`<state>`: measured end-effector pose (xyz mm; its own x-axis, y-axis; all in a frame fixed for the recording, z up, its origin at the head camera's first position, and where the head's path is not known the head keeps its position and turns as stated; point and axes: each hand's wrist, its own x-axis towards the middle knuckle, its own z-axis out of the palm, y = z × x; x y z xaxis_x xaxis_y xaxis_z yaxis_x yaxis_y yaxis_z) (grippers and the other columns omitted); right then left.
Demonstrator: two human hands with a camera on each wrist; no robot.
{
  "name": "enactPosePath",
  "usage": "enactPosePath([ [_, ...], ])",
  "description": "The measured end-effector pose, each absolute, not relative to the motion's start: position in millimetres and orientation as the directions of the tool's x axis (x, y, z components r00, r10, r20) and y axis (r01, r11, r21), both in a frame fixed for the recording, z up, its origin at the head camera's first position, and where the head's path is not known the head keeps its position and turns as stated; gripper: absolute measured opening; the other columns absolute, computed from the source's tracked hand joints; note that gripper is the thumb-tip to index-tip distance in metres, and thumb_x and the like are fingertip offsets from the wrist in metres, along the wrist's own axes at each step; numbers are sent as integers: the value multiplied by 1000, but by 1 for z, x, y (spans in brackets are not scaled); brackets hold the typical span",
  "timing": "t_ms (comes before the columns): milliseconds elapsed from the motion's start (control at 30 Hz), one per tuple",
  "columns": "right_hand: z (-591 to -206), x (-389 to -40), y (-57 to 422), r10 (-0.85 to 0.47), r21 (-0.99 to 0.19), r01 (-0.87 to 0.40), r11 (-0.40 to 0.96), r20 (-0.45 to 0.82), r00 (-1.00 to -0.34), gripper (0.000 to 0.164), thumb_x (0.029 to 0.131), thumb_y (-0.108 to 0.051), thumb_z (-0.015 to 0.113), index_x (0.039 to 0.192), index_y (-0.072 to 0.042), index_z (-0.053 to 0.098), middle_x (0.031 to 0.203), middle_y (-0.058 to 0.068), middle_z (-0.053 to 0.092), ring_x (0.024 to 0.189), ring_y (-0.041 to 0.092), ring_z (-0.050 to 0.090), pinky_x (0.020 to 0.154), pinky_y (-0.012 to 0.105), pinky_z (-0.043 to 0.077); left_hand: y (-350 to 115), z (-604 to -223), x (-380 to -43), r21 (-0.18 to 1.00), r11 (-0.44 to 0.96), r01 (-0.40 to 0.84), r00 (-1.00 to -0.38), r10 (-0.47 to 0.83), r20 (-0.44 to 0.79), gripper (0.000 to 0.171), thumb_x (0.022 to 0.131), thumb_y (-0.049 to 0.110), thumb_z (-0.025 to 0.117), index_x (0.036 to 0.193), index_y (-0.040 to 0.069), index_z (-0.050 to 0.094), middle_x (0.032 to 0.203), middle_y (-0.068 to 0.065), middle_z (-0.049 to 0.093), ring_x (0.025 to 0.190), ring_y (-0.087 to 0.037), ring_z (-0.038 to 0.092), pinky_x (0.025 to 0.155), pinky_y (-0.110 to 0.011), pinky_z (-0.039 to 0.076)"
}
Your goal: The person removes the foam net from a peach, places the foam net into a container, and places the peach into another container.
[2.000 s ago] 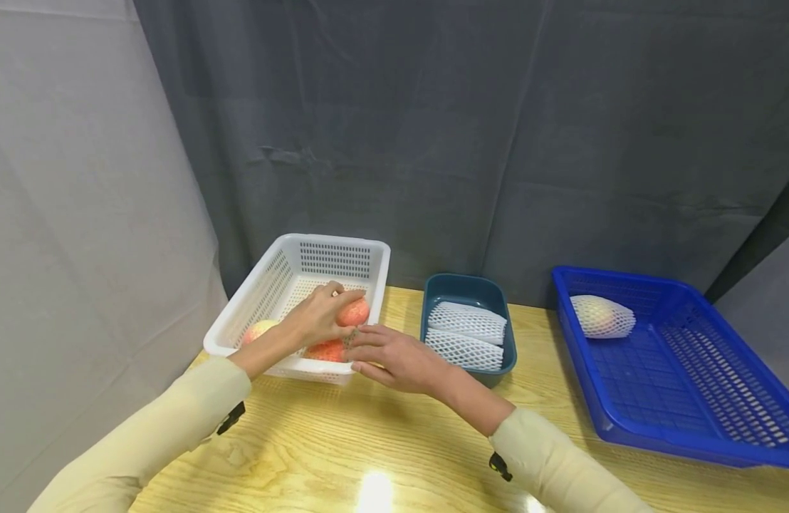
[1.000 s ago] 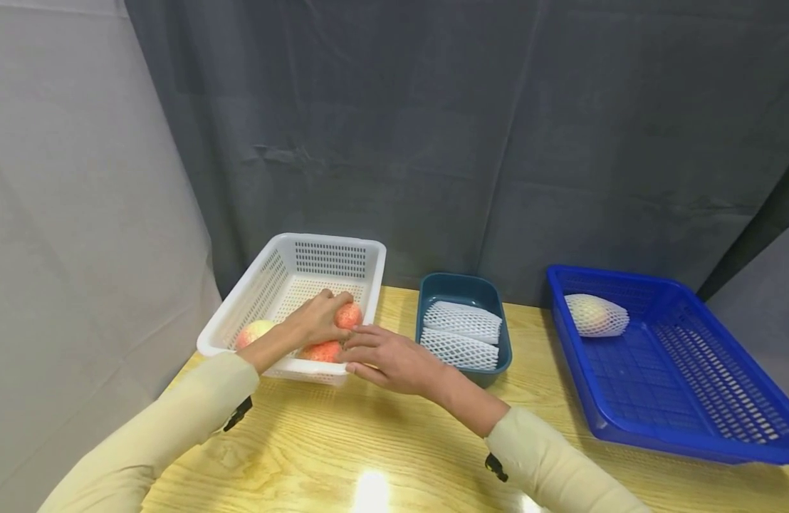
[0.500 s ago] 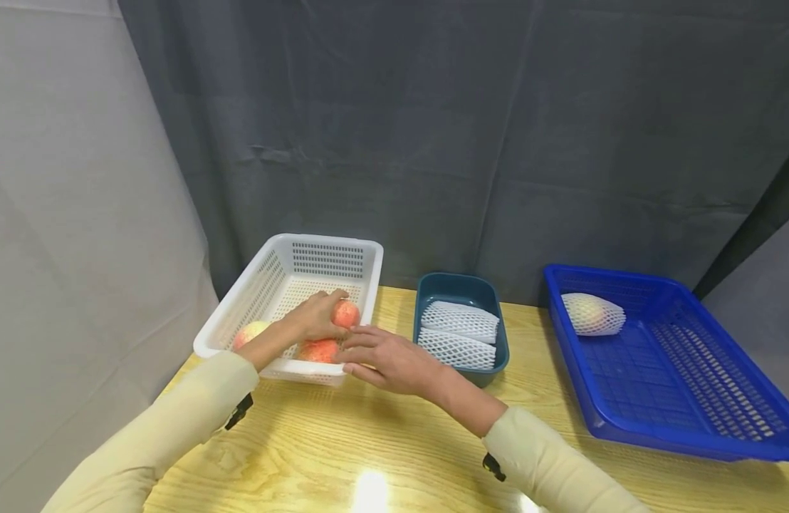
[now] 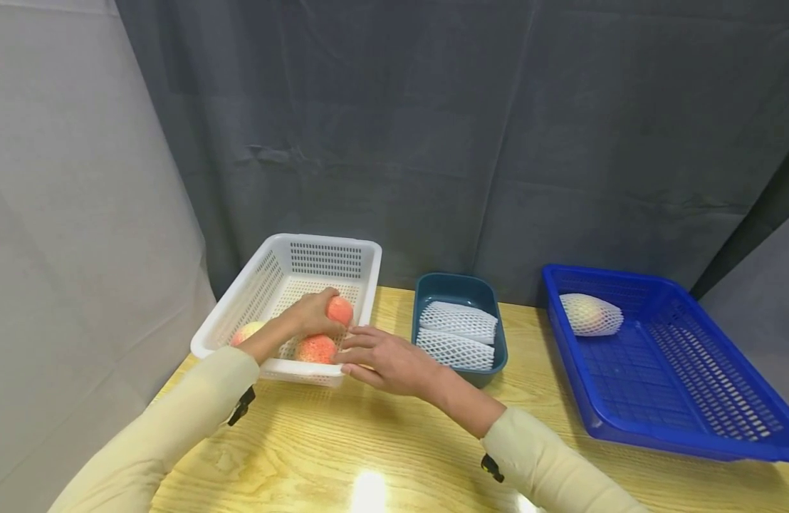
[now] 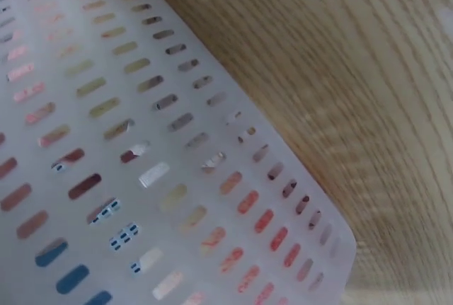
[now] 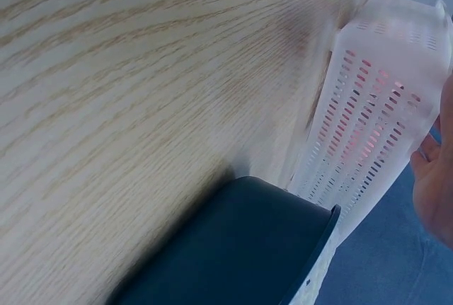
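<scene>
In the head view, my left hand (image 4: pixel 310 313) reaches into the white basket (image 4: pixel 237 303) and pinches a reddish peach (image 4: pixel 340 311) near the basket's right wall, thumb below and index finger above. A second red peach (image 4: pixel 316 349) sits just below that hand. A yellow and pink peach (image 4: pixel 247 332) lies at the left, partly hidden by the left wrist. My right hand (image 4: pixel 384 360) hovers at the basket's front right corner, its fingers loosely extended over the rim beside the second peach. Through the basket's slots, red fruit (image 5: pixel 265 220) shows in the left wrist view.
Right of the white basket stands a dark teal bin (image 4: pixel 461 285) holding white foam net sleeves (image 4: pixel 457 338). Farther right, a large blue basket (image 4: pixel 664 385) contains a peach in a foam net (image 4: pixel 591 315). A dark curtain (image 4: pixel 369 142) hangs behind the wooden table (image 4: pixel 292 456).
The whole head view has drifted slightly left. My left hand and the peach it holds have shifted a little left within the basket; the right hand stays at the rim.
</scene>
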<state>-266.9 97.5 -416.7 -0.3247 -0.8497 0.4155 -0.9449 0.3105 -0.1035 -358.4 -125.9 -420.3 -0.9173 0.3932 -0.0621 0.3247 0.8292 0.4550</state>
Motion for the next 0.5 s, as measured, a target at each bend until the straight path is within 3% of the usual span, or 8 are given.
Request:
enactPosePath([
  [267, -416, -265, 98, -850, -88, -939, 331, 404, -338, 31, 104, -26, 54, 127, -13, 69, 125, 7, 67, 133, 28, 48, 115, 38, 29, -130, -416, -362, 455, 847, 274, -925, 361, -116, 83, 81, 29, 76, 147, -4, 38, 132, -26, 57, 120, -42, 56, 97, -52, 47],
  [500, -415, -264, 98, -852, -79, -934, 347, 389, -350, 31, 104, -27, 54, 128, -14, 69, 125, 6, 68, 133, 28, 48, 115, 37, 29, -129, -413, -362, 456, 846, 276, -918, 373, -137, 89, 83, 31, 76, 151, -3, 30, 136, -28, 53, 125, -44, 51, 98, -55, 46],
])
